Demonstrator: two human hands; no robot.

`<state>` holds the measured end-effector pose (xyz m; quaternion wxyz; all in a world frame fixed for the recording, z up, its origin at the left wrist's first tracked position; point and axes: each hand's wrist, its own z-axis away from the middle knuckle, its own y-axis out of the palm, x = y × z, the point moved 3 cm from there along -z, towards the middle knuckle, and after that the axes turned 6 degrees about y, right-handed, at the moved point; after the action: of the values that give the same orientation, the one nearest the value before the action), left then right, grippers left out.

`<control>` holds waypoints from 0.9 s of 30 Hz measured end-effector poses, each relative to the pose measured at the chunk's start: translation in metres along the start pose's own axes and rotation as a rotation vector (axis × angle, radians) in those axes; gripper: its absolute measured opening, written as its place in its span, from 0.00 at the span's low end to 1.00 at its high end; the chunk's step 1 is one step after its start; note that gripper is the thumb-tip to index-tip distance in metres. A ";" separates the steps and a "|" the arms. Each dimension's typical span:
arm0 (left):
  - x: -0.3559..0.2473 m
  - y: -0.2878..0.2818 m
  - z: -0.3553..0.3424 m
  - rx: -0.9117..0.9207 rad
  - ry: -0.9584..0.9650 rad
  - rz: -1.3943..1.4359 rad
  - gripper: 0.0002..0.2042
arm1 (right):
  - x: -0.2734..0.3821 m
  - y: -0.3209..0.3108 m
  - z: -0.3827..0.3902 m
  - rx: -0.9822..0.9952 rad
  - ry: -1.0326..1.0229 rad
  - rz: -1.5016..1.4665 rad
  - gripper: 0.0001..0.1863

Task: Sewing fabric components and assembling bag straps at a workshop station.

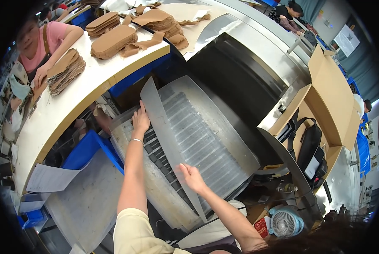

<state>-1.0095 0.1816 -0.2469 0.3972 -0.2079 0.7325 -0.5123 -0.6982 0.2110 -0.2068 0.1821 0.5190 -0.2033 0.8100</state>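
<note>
A large translucent plastic sheet (210, 122) covers rows of dark strips, which show blurred through it. Its left side bends upward as a raised flap (155, 101). My left hand (141, 120), with a bracelet at the wrist, grips that flap's edge near its far end. Toward the near end, my right hand (192, 177) pinches the same edge between thumb and fingers. Uncovered dark strips (162, 158) lie in a row just left of the flap, on another worn, cloudy sheet (162, 190). What the strips are made of I cannot make out.
Stacks of brown cut pieces (113, 41) lie on the white curved table (100, 74), where a person in pink (56, 36) works. A dark machine opening (240, 80) is beyond the sheet. At right stand an open cardboard box (333, 101) with a black bag and, lower, a blue fan (286, 222).
</note>
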 end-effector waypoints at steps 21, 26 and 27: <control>0.030 0.016 -0.008 0.077 -0.036 -0.059 0.16 | 0.016 -0.031 0.026 -0.054 0.214 -0.220 0.24; 0.024 0.010 0.010 0.150 -0.015 -0.249 0.18 | 0.045 -0.077 0.067 -0.198 0.149 -0.340 0.25; 0.017 0.004 0.012 0.092 -0.016 -0.279 0.18 | 0.047 -0.079 0.071 -0.213 0.135 -0.347 0.25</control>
<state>-1.0098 0.1637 -0.2591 0.3371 -0.2933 0.6691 -0.5938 -0.6221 0.2455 -0.1256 0.3856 0.4687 -0.1827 0.7735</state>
